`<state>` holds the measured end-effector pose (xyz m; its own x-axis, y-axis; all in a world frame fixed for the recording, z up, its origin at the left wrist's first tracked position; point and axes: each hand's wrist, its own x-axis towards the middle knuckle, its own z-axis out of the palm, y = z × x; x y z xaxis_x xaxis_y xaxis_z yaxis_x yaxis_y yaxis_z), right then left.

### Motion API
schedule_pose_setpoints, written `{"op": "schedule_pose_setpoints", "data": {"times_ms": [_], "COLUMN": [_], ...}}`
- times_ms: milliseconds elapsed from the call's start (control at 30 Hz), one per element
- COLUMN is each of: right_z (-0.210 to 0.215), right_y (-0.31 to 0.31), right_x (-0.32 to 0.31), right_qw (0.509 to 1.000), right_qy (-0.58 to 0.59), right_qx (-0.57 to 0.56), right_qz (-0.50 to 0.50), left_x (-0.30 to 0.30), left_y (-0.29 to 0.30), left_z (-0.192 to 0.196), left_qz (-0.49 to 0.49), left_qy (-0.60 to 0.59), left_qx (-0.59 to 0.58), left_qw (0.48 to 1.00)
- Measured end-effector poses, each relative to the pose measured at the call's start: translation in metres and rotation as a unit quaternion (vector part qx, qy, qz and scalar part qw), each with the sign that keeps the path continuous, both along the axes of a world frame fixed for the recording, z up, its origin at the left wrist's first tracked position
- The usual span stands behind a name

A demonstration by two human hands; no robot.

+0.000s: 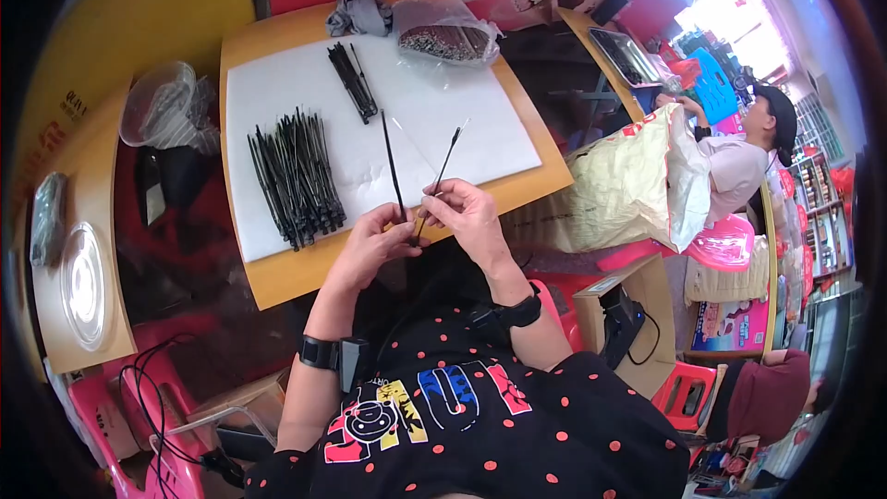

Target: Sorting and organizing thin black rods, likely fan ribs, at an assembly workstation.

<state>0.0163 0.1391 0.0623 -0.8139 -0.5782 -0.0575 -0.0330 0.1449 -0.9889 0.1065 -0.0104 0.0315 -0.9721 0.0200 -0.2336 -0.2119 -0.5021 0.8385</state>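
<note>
Both hands met just off the near edge of the white sheet, pinching thin black sticks.
Left hand closed on one black stick; right hand pinched another stick, tips fanned apart over the sheet, likely for sorting; loose pile lay on the sheet's left part.

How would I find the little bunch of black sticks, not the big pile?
Look at the white sheet covering the wooden table. Near its far edge, just before the clear bag of dark sticks, lies the small bunch. It is tight and neat; the big pile nearer the hands is spread out.
</note>
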Motion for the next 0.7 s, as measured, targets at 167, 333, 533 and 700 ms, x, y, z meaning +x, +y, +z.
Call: {"op": "schedule_pose_setpoints", "data": {"times_ms": [167, 333, 533, 700], "right_z": [-0.004, -0.006, -0.007, -0.015], "right_y": [0.007, 0.014, 0.014, 0.016], "right_x": [-0.007, -0.013, -0.014, -0.015], "right_qw": [0.994, 0.971, 0.961, 0.967], "right_qy": [-0.085, -0.184, -0.191, -0.17], "right_qx": [-0.062, -0.139, -0.177, -0.177], "right_qz": [0.007, 0.066, 0.1, 0.074], "left_x": [0.0, -0.004, -0.003, -0.001], "left_y": [0.0, 0.001, 0.0, 0.0], "left_z": [0.003, -0.002, -0.002, 0.003], "left_qz": [-0.013, -0.036, -0.041, -0.049], "left_qy": [0.018, 0.025, 0.023, 0.023], "left_qx": [0.035, 0.021, -0.001, -0.015], "left_qw": [0.999, 0.999, 0.999, 0.998]}}
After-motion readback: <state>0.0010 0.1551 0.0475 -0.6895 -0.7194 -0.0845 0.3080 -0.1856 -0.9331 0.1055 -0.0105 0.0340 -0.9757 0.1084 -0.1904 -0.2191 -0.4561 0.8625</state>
